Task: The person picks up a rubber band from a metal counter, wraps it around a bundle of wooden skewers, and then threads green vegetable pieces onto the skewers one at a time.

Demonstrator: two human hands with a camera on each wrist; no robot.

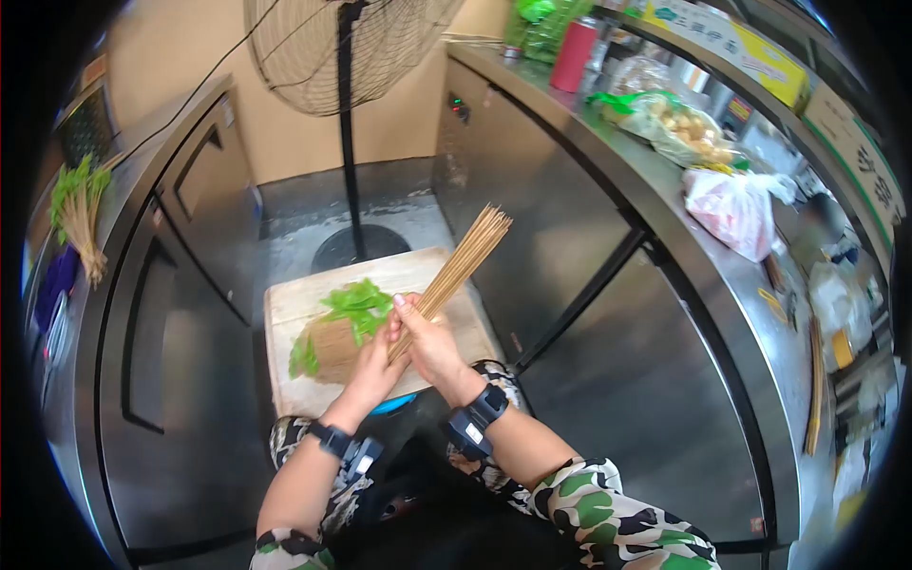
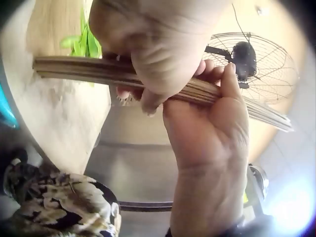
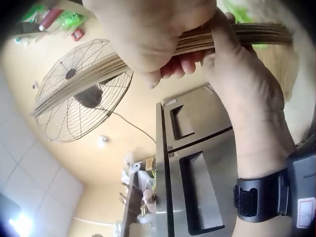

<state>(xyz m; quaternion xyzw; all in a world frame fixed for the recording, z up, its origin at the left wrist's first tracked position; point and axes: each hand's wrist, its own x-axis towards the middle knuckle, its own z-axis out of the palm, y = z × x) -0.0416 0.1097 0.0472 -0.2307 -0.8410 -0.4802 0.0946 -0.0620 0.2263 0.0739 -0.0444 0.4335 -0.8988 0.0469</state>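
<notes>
Above the cutting board (image 1: 285, 313), left hand (image 1: 375, 363) and right hand (image 1: 430, 344) both clasp the bamboo skewer bundle (image 1: 465, 256), best held snug, ends level.

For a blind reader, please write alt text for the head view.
The left hand and right hand hold a bundle of skewers over a wooden board with green leaves. A fan stands behind, between steel cabinets.

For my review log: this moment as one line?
left hand: grips skewers | right hand: grips skewers | greens on board
</notes>
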